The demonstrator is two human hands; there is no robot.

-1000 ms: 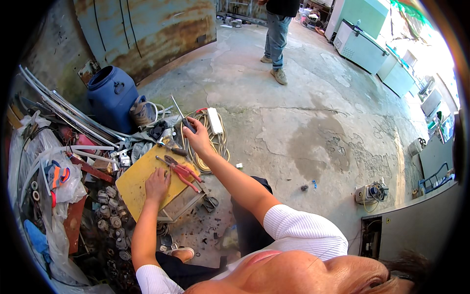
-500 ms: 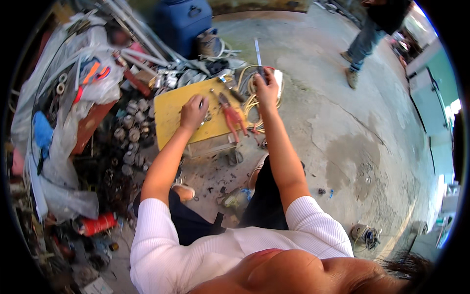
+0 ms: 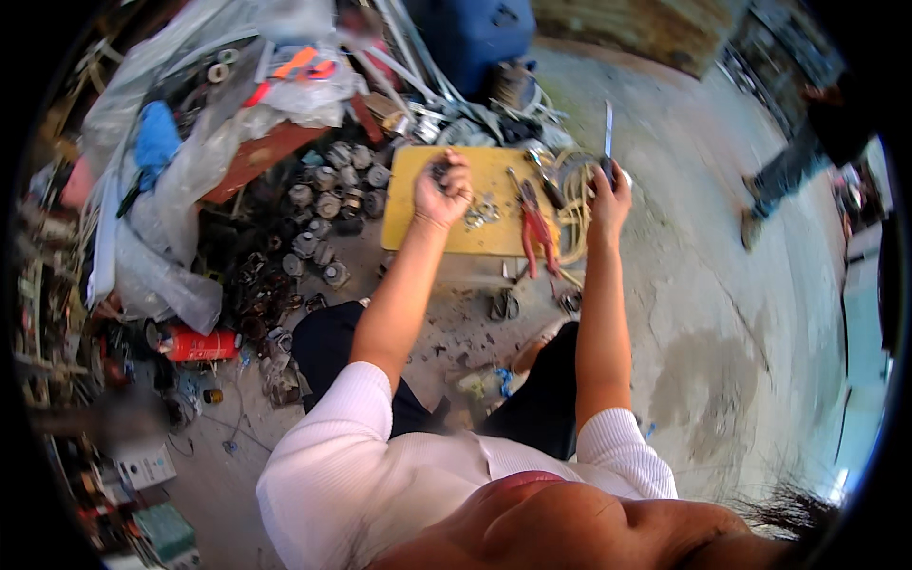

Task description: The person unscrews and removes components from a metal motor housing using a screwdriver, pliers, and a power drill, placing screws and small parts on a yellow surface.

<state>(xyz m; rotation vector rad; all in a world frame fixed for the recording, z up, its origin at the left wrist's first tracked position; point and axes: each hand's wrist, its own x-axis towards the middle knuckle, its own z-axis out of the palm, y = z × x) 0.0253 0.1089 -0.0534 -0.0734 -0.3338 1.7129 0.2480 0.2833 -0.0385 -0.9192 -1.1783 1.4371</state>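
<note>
My left hand [image 3: 444, 193] is above the left part of a low yellow tabletop [image 3: 404, 228], palm turned up. Its fingers curl round a small dark piece [image 3: 440, 170], too small to name. Off the table's right edge, my right hand [image 3: 609, 197] grips the dark handle of a tool with a long, thin, flat metal blade [image 3: 608, 128] pointing away from me. Small metal parts [image 3: 483, 210] lie on the yellow top between my hands. Pliers with red handles [image 3: 538, 224] and a hammer [image 3: 545, 178] with a dark handle rest at its right side.
Pale yellow cable [image 3: 576, 211] is coiled beside the table's right edge. To the left, grey metal cylinders [image 3: 326, 204] are heaped near plastic sheeting [image 3: 171, 275] and a red canister [image 3: 201, 343]. A blue container [image 3: 475, 47] stands behind. Another person [image 3: 796, 171] stands at the far right.
The whole view has swung, so the table appears further right. My left hand has turned palm up, showing the dark piece. My right hand keeps its grip on the bladed tool.
</note>
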